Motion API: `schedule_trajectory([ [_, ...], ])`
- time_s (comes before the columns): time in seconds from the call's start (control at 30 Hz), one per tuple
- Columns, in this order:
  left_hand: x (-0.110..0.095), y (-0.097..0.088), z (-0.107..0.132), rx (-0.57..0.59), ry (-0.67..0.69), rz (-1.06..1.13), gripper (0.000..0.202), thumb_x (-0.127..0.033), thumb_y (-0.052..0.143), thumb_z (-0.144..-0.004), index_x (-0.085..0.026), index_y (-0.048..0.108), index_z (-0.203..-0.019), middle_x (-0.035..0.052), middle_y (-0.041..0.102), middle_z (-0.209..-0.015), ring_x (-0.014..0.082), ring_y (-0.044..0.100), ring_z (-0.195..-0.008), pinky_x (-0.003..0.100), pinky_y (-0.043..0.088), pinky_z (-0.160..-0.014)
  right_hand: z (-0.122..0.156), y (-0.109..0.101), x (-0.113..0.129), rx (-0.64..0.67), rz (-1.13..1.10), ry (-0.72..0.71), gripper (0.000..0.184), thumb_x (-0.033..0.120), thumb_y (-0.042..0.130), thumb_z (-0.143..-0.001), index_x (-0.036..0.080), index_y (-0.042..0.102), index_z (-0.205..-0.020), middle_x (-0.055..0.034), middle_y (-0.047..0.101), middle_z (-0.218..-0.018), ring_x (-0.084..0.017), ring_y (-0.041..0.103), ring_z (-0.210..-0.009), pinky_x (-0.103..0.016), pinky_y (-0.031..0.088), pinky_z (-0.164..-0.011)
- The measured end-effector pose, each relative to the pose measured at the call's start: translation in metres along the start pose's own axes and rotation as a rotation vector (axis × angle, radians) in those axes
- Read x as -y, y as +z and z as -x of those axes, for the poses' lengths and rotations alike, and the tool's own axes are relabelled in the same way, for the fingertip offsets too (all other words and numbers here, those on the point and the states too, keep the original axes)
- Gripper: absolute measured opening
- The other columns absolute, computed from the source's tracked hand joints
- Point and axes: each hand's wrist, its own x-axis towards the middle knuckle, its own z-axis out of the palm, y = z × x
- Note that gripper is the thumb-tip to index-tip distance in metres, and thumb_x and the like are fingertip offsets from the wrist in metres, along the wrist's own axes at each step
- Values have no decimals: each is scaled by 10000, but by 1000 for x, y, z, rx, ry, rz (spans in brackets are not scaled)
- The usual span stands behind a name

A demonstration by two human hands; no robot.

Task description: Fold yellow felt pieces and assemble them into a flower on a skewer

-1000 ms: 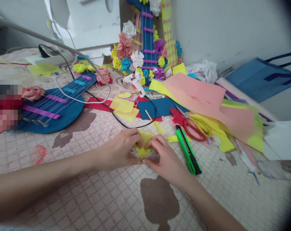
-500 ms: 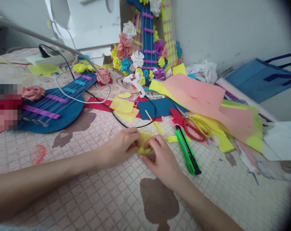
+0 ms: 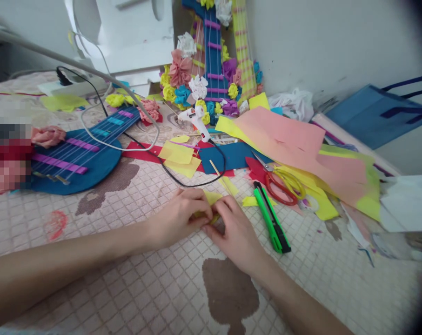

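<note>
A small piece of yellow paper (image 3: 212, 197) is pinched between my two hands, low over the quilted cloth. My left hand (image 3: 183, 214) has its fingers closed on the paper's left side and covers much of it. On the other side, the fingertips and thumb of my right hand (image 3: 233, 228) are closed on the paper too. The two hands almost touch, so the lower part of the paper is hidden. A thin wooden stick (image 3: 217, 171) lies just beyond the hands. To the right of my right hand lies a green box cutter (image 3: 271, 217).
Scissors (image 3: 280, 188) with red and yellow handles lie near pink paper sheets (image 3: 284, 132). A white glue gun (image 3: 198, 122) trails its black cord (image 3: 183, 185) beyond my hands. At left lies a blue paper guitar (image 3: 74, 160); flower-covered ones (image 3: 214, 70) lean at the back.
My left hand has shifted slightly right over the yellow paper, its fingers now closer to my right hand and covering more of it. My right hand stays nearly in place.
</note>
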Motion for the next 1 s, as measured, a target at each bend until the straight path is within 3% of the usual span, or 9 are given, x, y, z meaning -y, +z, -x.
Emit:
schedule_trajectory([
  [0.23,7,4,-2,-14,-43,-54,59,-122,633,-799,-179,648,-798,23,619,-866,191,572,-893,369,373,-826,1,-10,-6,5,-156,-28,136,141,549,-832,213,480,-926,-49,495,-957,-189,530,-854,-339,478,-731],
  [0.47,8,5,-2,-26,-7,-78,64,-116,600,-806,-169,635,-799,30,620,-854,188,577,-885,356,403,-816,0,-6,-13,-44,-122,-49,228,16,408,-806,217,476,-890,-44,486,-920,-182,539,-842,-341,475,-739],
  [0.8,9,5,-1,-49,-29,-20,99,-96,593,-788,-181,638,-812,19,622,-820,186,588,-865,359,415,-828,1,-8,-11,-52,-154,-38,137,86,490,-816,205,486,-885,-36,493,-891,-158,520,-738,-286,448,-633],
  [1.0,8,6,0,-150,-26,-1,137,-61,567,-772,-167,616,-844,41,616,-883,182,576,-875,326,457,-794,0,-5,-8,-52,-110,-32,166,70,530,-784,209,492,-868,-34,497,-906,-171,532,-785,-293,450,-635],
])
